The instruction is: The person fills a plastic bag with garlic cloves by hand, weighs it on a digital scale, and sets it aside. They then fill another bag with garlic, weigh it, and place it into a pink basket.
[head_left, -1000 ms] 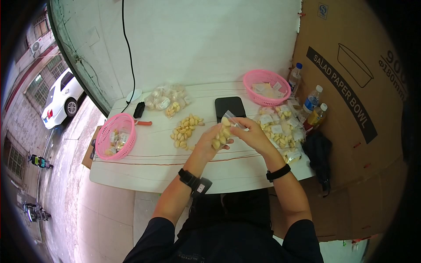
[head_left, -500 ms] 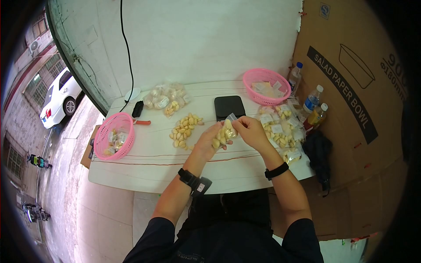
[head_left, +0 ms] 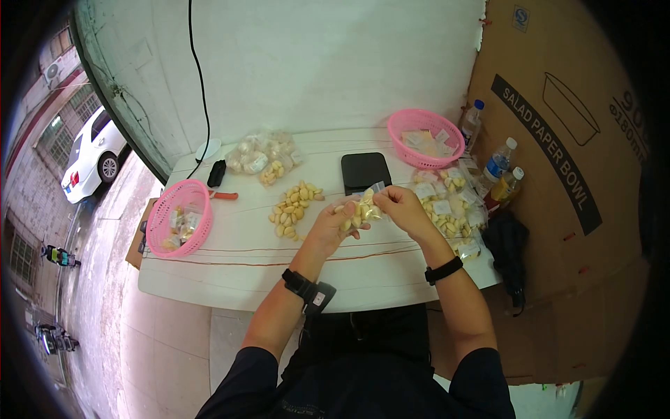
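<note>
A small clear plastic bag of peeled garlic cloves (head_left: 366, 209) is held up over the table's front half. My left hand (head_left: 332, 228) is closed around the bag's lower left side. At the bag's upper right edge, my right hand (head_left: 405, 211) pinches the plastic between thumb and finger. Loose garlic cloves (head_left: 294, 205) lie in a pile left of my hands. Just beyond the bag sits a black kitchen scale (head_left: 366, 170). Several filled bags of garlic cloves (head_left: 450, 209) are heaped to the right.
On the white table (head_left: 230, 279) stand a left pink basket (head_left: 159, 209) with small bags and a right pink basket (head_left: 412, 160). An orange-handled knife (head_left: 225, 195) and bagged garlic bulbs (head_left: 259, 153) lie behind. Bottles (head_left: 500, 160) and a folded black umbrella (head_left: 505, 244) line the cardboard (head_left: 544, 181).
The bag has tilted from more upright to flatter, its top edge leaning right. My right hand has shifted slightly right, still pinching the bag. The left hand keeps its hold.
</note>
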Available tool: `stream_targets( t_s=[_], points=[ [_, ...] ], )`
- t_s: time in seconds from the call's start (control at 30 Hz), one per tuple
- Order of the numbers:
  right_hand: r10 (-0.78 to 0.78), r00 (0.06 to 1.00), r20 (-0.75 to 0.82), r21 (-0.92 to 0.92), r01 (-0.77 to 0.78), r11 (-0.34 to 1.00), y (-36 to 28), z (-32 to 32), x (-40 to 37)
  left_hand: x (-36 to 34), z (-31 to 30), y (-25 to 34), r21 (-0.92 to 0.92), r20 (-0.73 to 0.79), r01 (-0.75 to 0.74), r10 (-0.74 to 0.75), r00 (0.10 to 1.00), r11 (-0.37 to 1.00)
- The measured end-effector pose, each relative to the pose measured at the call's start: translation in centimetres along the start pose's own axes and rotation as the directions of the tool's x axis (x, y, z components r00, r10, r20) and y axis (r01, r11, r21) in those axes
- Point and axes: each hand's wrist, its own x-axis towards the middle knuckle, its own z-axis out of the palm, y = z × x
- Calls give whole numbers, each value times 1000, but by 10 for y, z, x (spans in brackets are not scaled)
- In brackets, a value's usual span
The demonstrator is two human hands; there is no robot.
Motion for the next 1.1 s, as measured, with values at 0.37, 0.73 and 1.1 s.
stream_targets(
  t_s=[0.37,0.73,1.1],
  points=[
    [100,961,-258,117,-72,991,19,-9,31,-1,-32,-18,27,-260,-48,53,964,998],
    [329,873,-361,146,-296,944,59,-13,125,0,-44,-24,47,-115,-69,74,991,997],
    [-2,903,-429,-610,-288,738,61,-18,128,-3,-34,-16,292,-102,-60,93,990,955]
  ],
)
